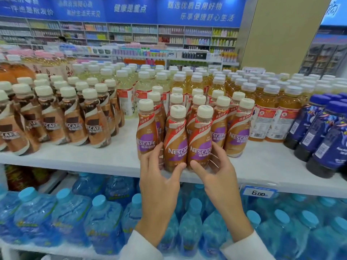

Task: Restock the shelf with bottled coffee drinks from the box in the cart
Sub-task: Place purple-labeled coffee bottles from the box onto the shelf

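Two purple-label Nescafe coffee bottles stand upright side by side at the front edge of the white shelf (105, 158). My left hand (159, 177) grips the left bottle (175, 139) low down, thumb across its base. My right hand (217, 171) grips the right bottle (201, 139) the same way. Behind them stands a block of several more purple-label bottles (237, 128). The box and the cart are out of view.
Brown-label Nescafe bottles (73, 121) fill the shelf to the left, with a bare gap between them and the purple ones. Dark blue bottles (323, 132) stand at the right, yellow tea bottles (266, 102) behind. Large blue water bottles (105, 222) fill the lower shelf. A price tag (260, 192) reads 6.00.
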